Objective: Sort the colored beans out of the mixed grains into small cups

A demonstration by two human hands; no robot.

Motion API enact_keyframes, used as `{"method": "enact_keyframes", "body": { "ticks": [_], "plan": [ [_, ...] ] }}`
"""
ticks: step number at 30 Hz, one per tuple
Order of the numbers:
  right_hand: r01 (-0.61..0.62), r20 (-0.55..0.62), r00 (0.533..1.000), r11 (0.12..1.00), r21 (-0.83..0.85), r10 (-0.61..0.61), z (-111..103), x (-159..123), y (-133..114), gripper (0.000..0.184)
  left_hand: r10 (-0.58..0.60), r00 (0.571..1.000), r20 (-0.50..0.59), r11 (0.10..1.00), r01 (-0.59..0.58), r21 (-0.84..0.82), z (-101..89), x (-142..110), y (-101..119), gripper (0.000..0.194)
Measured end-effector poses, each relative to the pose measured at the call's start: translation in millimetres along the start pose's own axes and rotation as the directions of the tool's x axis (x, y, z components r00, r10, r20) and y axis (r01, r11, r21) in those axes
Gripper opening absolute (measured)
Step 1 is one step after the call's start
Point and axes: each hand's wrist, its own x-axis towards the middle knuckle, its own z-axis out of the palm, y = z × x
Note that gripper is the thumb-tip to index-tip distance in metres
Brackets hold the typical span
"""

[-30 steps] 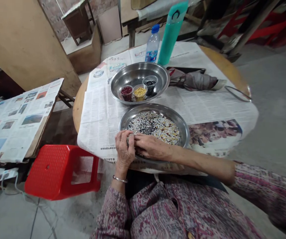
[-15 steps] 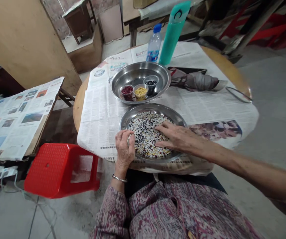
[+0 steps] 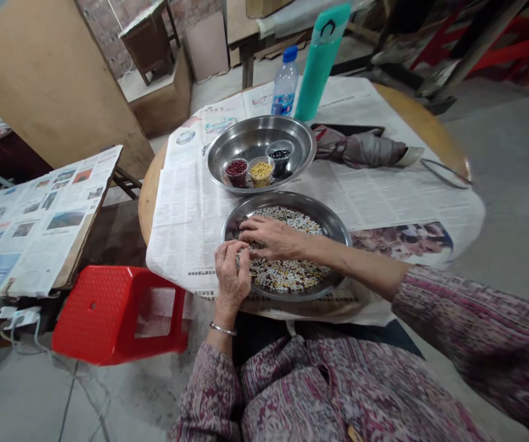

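Observation:
A shallow steel basin (image 3: 343,236) holds a layer of mixed white, dark and yellow grains and beans (image 3: 292,273). My left hand (image 3: 232,273) rests at its left rim with fingers and thumb curled inward; whatever lies inside them is hidden. Over the left part of the grains, my right hand (image 3: 276,238) reaches in, palm down. Its fingers are stretched and somewhat apart, their tips close to my left fingers, and nothing shows in its grasp. Behind stands a second steel basin (image 3: 221,144) with a cup of red beans (image 3: 236,173), a cup of yellow beans (image 3: 261,172) and a cup of black beans (image 3: 280,157).
Newspaper (image 3: 177,215) covers the round table. At its back stand a water bottle (image 3: 285,86) and a tall teal bottle (image 3: 322,64). A folded grey umbrella (image 3: 361,150) lies to the right. A red plastic stool (image 3: 99,313) stands at left, beside a newspaper-covered table (image 3: 38,221).
My right hand has moved left across the grains, from the basin's right side to beside my left hand. My left hand keeps its place at the rim.

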Motion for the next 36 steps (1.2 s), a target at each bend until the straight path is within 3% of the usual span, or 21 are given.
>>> {"method": "enact_keyframes", "body": {
  "ticks": [3,7,11,14,17,20,25,29,32,36],
  "plan": [
    [-0.046,0.072,0.996,0.999,0.002,0.045,-6,-9,11,0.012,-0.001,1.0,-0.001,1.0,0.001,0.007,0.3,0,0,0.028],
    [-0.119,0.129,0.986,0.988,0.098,0.106,-16,-41,12,0.022,-0.005,1.0,0.004,1.0,0.005,0.01,1.0,-1,0,0.026],
    [-0.114,0.173,0.982,0.971,0.211,0.078,-26,-72,-10,0.021,-0.005,1.0,0.0,1.0,0.005,-0.012,1.3,-2,0,0.023],
    [-0.057,0.238,0.971,0.979,0.196,0.009,-22,-81,-29,0.02,0.003,1.0,-0.002,1.0,-0.003,-0.007,1.2,-2,0,0.023],
    [-0.033,0.185,0.982,0.999,0.041,0.025,-12,-76,-28,0.025,0.008,1.0,-0.002,1.0,-0.008,0.007,1.0,-1,0,0.025],
    [-0.154,0.029,0.987,0.979,-0.136,0.159,-7,-66,-8,0.03,0.0,1.0,0.004,1.0,0.0,0.017,0.7,-1,1,0.025],
    [-0.41,-0.203,0.908,0.877,-0.25,0.367,-9,-58,14,0.028,0.008,1.0,0.001,1.0,-0.008,0.014,0.4,-1,1,0.025],
    [-0.423,-0.166,0.902,0.891,-0.166,0.398,-3,-48,1,0.038,-0.003,1.0,0.013,0.999,0.002,0.032,0.3,-1,-1,0.027],
    [-0.405,-0.076,0.913,0.91,-0.083,0.4,5,-33,-12,0.024,-0.005,1.0,0.014,0.999,0.005,0.039,0.3,0,-1,0.029],
    [-0.383,0.004,0.924,0.921,0.068,0.383,9,-16,-25,0.02,-0.006,1.0,0.006,1.0,0.005,0.026,0.7,0,0,0.029]
  ]
}}
